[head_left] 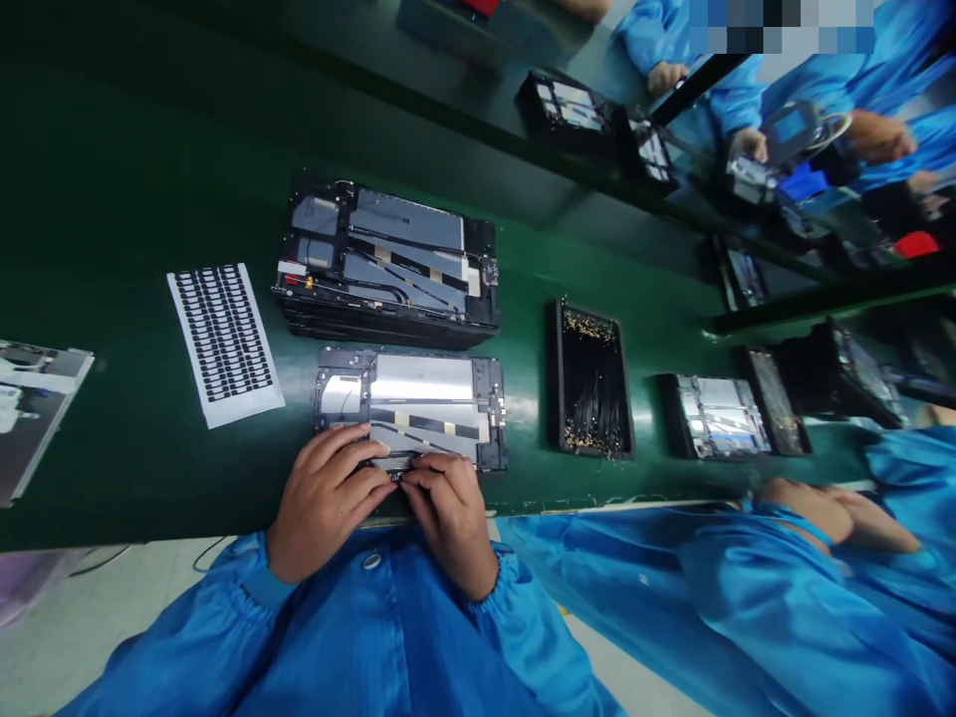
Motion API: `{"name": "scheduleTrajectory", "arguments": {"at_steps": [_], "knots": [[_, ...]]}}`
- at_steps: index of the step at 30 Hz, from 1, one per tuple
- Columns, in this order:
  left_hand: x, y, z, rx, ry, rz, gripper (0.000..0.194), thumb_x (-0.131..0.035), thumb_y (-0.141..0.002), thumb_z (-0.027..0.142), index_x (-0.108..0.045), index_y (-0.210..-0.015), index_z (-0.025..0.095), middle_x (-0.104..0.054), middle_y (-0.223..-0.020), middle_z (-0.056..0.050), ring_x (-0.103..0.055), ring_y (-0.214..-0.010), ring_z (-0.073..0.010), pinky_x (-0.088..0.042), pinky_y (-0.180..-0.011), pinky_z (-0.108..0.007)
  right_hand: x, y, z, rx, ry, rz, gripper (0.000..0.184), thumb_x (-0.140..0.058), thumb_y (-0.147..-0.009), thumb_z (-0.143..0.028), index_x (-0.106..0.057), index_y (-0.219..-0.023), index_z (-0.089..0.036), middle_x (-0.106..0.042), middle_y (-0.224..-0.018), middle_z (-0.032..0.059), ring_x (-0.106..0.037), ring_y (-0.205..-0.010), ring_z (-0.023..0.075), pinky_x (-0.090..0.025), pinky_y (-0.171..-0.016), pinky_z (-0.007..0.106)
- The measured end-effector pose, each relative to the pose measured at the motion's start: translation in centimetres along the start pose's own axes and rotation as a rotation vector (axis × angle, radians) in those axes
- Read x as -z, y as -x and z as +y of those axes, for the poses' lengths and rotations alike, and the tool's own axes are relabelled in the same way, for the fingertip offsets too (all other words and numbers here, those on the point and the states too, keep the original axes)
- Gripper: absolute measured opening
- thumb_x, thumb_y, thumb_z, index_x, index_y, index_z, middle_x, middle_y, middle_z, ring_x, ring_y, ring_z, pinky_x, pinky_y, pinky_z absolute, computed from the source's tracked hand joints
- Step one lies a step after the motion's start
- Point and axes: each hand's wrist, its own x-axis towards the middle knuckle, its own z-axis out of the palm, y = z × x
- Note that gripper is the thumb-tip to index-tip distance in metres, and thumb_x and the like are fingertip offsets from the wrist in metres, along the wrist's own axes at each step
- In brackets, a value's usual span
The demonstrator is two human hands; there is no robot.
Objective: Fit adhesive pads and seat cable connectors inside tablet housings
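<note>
Flat on the green bench lies an opened electronic device (422, 378), with silver panels, black wires and a dark frame. My left hand (329, 498) rests over its near edge, fingertips on the frame and thumb and forefinger drawn together. Close beside it, my right hand (452, 508) has its fingers bent in a pinch at the same edge. Both sets of fingertips almost meet there; whatever small part lies between them is hidden. Behind this device stands a stack of similar opened devices (403, 249). A black tray (554, 378) of thin black cables with gold-coloured ends stands to the right.
A white sheet of black stickers (243, 408) lies left, with a metal panel (45, 418) at the far left edge. More devices (721, 418) stand right, near a co-worker's arms (836, 513). Across a raised shelf (478, 164), other people in blue work.
</note>
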Motion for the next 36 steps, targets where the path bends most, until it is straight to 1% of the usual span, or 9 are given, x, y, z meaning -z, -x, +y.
{"name": "scheduleTrajectory", "arguments": {"at_steps": [5, 8, 10, 13, 17, 22, 28, 33, 36], "knots": [[0.2, 0.0, -0.1, -0.036, -0.022, 0.011, 0.007, -0.067, -0.093, 0.018, -0.068, -0.095, 0.024, -0.074, -0.114, -0.001, -0.060, -0.124, -0.0261, -0.047, -0.108, -0.048, -0.2, 0.1, 0.5, 0.036, -0.020, 0.013, 0.014, -0.061, -0.098, -0.013, -0.064, -0.109, -0.021, -0.068, -0.105, 0.0069, -0.064, -0.100, 0.0190, -0.054, -0.085, 0.037], [0.1, 0.2, -0.1, 0.004, -0.017, 0.001, 0.006, -0.069, -0.092, 0.022, -0.064, -0.095, 0.023, -0.073, -0.117, -0.003, -0.059, -0.127, -0.0263, -0.045, -0.110, -0.048, -0.2, 0.7, 0.9, 0.095, -0.048, 0.054, 0.020, -0.064, -0.095, -0.013, -0.063, -0.114, -0.020, -0.068, -0.111, 0.0094, -0.064, -0.109, 0.0210, -0.057, -0.093, 0.041], [0.0, 0.3, 0.0, 0.042, -0.017, 0.004, 0.011, -0.071, -0.091, 0.025, -0.060, -0.094, 0.022, -0.073, -0.119, -0.005, -0.058, -0.128, -0.0269, -0.043, -0.112, -0.048, -0.2, 1.3, 1.1, 0.139, -0.059, 0.106, 0.023, -0.066, -0.093, -0.014, -0.063, -0.115, -0.020, -0.067, -0.114, 0.0109, -0.064, -0.114, 0.0234, -0.057, -0.099, 0.047], [0.0, 0.1, 0.4, 0.069, -0.041, 0.023, 0.017, -0.072, -0.090, 0.029, -0.057, -0.093, 0.023, -0.073, -0.118, -0.005, -0.058, -0.128, -0.0282, -0.040, -0.113, -0.050, -0.3, 2.1, 1.3, 0.165, -0.050, 0.154, 0.024, -0.066, -0.092, -0.014, -0.064, -0.115, -0.020, -0.067, -0.112, 0.0112, -0.065, -0.114, 0.0247, -0.058, -0.100, 0.050], [0.5, -0.5, 1.1, 0.135, -0.035, -0.020, 0.016, -0.070, -0.089, 0.028, -0.056, -0.096, 0.023, -0.070, -0.122, -0.007, -0.055, -0.131, -0.0296, -0.037, -0.114, -0.053, -0.3, 2.5, 1.6, 0.172, -0.032, 0.149, 0.028, -0.066, -0.090, -0.013, -0.065, -0.117, -0.019, -0.067, -0.111, 0.0117, -0.066, -0.111, 0.0246, -0.060, -0.098, 0.050], [1.2, -0.6, 0.9, 0.164, 0.061, -0.102, 0.011, -0.060, -0.089, 0.018, -0.055, -0.097, 0.023, -0.067, -0.127, -0.008, -0.052, -0.135, -0.0286, -0.039, -0.113, -0.051, -0.2, 2.2, 1.8, 0.207, -0.008, 0.133, 0.035, -0.067, -0.088, -0.014, -0.066, -0.123, -0.021, -0.068, -0.110, 0.0112, -0.067, -0.110, 0.0254, -0.060, -0.097, 0.051], [0.6, -0.1, 0.3, 0.149, 0.066, -0.054, 0.012, -0.057, -0.088, 0.012, -0.055, -0.092, 0.023, -0.070, -0.123, -0.006, -0.055, -0.131, -0.0266, -0.042, -0.109, -0.047, -0.3, 1.9, 1.7, 0.248, 0.068, 0.116, 0.045, -0.067, -0.089, -0.017, -0.062, -0.133, -0.026, -0.069, -0.110, 0.0090, -0.066, -0.108, 0.0244, -0.060, -0.095, 0.049], [0.4, -0.1, 0.2, 0.146, 0.066, -0.053, 0.013, -0.057, -0.088, 0.011, -0.055, -0.093, 0.023, -0.070, -0.124, -0.006, -0.056, -0.130, -0.0264, -0.043, -0.108, -0.049, -0.3, 1.6, 1.2, 0.204, 0.131, 0.089, 0.043, -0.067, -0.090, -0.019, -0.063, -0.132, -0.026, -0.068, -0.116, 0.0093, -0.065, -0.109, 0.0241, -0.059, -0.095, 0.047], [0.6, 0.0, 0.2, 0.134, 0.112, -0.023, 0.015, -0.057, -0.088, 0.008, -0.055, -0.092, 0.023, -0.069, -0.124, -0.007, -0.056, -0.130, -0.0260, -0.045, -0.108, -0.049, -0.2, 1.3, 0.9, 0.179, 0.095, 0.086, 0.041, -0.066, -0.091, -0.017, -0.063, -0.131, -0.023, -0.065, -0.121, 0.0111, -0.062, -0.113, 0.0251, -0.058, -0.096, 0.046]]}}
